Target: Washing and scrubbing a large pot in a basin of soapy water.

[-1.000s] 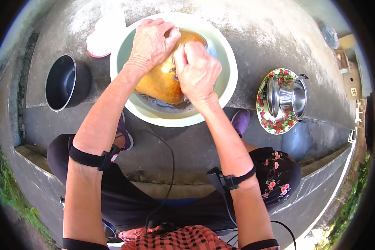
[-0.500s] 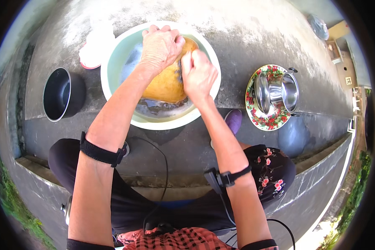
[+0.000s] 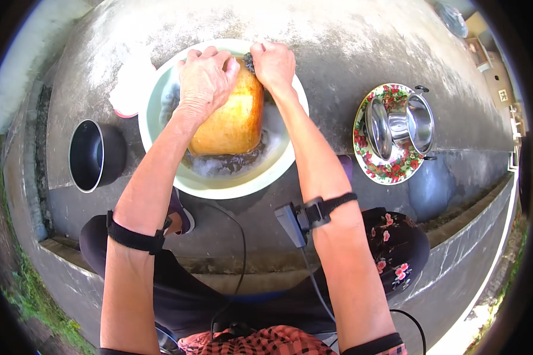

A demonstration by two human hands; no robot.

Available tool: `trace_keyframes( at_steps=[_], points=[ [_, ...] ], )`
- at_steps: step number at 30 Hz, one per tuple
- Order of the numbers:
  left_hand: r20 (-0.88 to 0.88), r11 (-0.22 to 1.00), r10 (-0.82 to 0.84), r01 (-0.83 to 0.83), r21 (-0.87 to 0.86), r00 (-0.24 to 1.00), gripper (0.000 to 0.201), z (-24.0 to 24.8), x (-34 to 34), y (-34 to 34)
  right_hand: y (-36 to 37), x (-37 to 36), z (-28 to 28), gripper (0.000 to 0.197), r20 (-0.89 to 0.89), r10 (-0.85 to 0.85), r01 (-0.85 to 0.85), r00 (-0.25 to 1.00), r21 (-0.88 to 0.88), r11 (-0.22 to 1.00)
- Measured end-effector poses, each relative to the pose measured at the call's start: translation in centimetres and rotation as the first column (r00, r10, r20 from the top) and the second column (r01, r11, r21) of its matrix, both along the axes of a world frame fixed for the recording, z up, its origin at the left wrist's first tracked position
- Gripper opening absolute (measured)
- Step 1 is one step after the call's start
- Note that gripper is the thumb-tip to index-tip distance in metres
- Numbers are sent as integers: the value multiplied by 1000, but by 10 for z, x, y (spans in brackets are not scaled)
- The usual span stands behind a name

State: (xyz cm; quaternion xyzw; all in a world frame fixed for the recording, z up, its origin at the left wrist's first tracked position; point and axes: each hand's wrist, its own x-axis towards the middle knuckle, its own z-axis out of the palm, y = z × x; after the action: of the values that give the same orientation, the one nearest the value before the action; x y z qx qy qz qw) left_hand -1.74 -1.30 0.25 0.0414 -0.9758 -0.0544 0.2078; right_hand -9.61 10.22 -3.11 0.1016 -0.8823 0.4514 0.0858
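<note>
Right hand (image 3: 273,66), fingers around a dark scrubber (image 3: 249,63), has slid to the far end of the brown pot (image 3: 234,124) in the basin (image 3: 151,112), shifting scrubbing there; left hand (image 3: 207,81) rests on it, finger grip unclear.

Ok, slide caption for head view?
Left hand on a golden-brown vessel in a pale basin; right hand holding a dark scrubber.

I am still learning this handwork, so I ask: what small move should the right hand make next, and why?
Probably the right hand should draw the dark, curly scrubbing pad nearer: it holds the pad at the far end of the golden-brown, rounded object, the left hand rests on that object's left side, and its near surface lies uncovered.
</note>
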Motion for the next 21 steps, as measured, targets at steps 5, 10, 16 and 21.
trace_keyframes(
  at_steps=[5,10,16,21],
  points=[
    [18,998,41,-40,-44,999,26,-6,0,-5,10,89,5,33,-283,-11,-29,959,-138,990],
    [85,999,31,-30,-17,996,28,10,-1,0,0,27,14,31,-150,-28,17,988,-72,997],
    [91,992,123,-123,-10,988,30,1,-8,6,-7,-12,-1,25,-108,-12,13,994,9,1000],
    [91,993,121,-119,-22,988,30,-5,-7,-9,13,80,3,27,-304,21,-45,952,-69,997]
  ],
)
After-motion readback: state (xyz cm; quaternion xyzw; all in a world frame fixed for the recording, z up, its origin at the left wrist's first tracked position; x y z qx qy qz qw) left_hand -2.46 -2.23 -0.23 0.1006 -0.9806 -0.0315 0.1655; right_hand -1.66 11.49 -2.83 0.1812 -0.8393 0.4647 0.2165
